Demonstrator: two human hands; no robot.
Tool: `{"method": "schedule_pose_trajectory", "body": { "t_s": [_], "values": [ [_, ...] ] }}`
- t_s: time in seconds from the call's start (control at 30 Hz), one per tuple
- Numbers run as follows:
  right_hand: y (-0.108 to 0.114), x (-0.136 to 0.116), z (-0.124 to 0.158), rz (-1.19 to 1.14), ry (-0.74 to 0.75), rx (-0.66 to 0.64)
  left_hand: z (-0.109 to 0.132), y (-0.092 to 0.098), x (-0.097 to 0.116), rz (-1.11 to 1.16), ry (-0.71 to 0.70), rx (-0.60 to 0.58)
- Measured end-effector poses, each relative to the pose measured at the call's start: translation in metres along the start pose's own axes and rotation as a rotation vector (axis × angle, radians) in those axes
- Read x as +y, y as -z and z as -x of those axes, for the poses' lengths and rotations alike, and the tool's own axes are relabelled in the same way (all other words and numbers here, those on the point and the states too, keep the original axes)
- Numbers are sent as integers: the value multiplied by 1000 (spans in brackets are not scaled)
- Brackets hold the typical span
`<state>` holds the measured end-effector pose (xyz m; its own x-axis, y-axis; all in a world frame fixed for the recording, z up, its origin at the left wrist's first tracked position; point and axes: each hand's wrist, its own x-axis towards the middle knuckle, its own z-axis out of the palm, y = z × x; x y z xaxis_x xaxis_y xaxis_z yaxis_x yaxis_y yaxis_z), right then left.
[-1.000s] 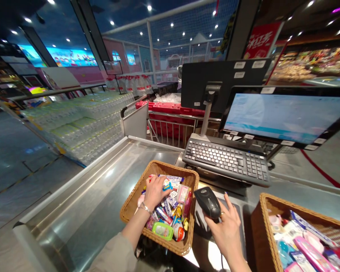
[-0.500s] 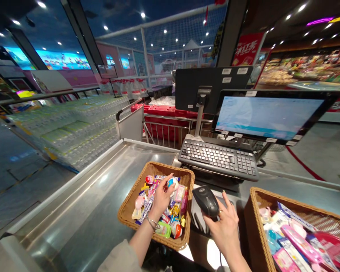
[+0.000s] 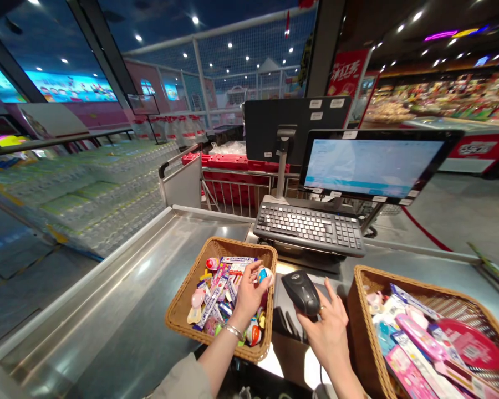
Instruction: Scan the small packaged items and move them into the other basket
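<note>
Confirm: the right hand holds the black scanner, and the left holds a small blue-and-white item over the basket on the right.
Wrong basket: the head view shows the blue-and-white item over the left basket, not the right basket. The left hand does hold it, and the right hand the black scanner.

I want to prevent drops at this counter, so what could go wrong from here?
The left hand pinches a small round item, so it might slip. The scanner in the right hand is close to the left basket, so the two could bump. That basket's loose goods could shift if brushed.
</note>
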<state>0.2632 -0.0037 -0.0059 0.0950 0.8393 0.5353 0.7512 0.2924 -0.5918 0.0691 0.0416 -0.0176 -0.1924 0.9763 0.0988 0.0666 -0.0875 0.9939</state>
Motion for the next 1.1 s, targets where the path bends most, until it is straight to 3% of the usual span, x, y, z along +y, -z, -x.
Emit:
{"method": "schedule_pose_trajectory", "body": {
  "t_s": [0.1,0.33,0.7,1.1],
  "values": [
    [2,5,2,-6,-9,5,3,-6,4,-66,-39,-88],
    [6,9,3,8,-4,18,8,-1,11,-503,-321,-212],
    [8,10,8,47,-10,15,7,16,12,-599,-427,-363],
    [8,10,9,34,-13,-7,13,26,4,-614,-287,-349]
  ]
}}
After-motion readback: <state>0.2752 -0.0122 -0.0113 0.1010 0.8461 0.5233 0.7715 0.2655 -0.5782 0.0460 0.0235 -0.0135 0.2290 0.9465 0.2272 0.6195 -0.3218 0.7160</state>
